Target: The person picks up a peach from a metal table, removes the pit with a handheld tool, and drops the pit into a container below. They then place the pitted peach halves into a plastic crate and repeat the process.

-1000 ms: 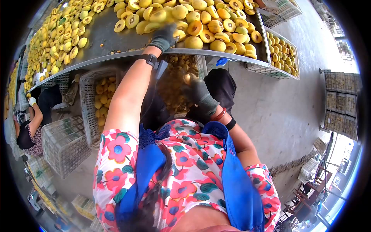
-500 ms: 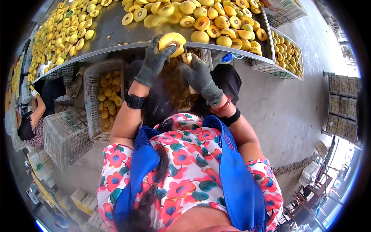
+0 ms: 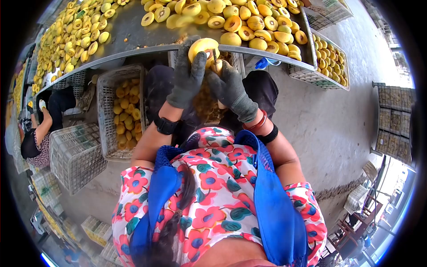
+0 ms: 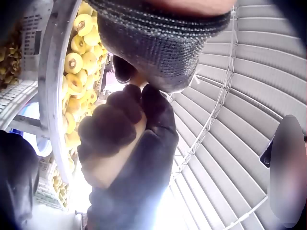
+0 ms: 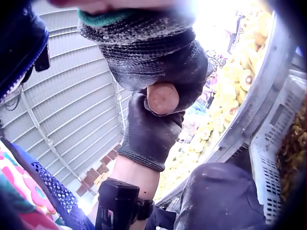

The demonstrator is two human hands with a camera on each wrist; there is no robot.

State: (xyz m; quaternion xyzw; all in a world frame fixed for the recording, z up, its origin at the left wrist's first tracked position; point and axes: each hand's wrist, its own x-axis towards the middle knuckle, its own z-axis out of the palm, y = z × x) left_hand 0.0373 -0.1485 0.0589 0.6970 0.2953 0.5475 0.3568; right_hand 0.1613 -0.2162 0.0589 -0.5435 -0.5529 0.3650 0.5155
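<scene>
Head view shows the left hand (image 3: 184,79) holding a yellow stone fruit (image 3: 203,45) near the table edge (image 3: 133,53), the right hand (image 3: 229,86) gripping a tool (image 3: 217,66), probably a knife. Left wrist view shows its pale handle (image 4: 114,166); right wrist view, the round end (image 5: 163,99).

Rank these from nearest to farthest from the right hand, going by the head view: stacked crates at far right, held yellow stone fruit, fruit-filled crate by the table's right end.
1. Yellow stone fruit: just ahead and slightly left, in the left hand.
2. Fruit-filled crate: off to the right.
3. Stacked crates: also right, well beyond that crate.
</scene>
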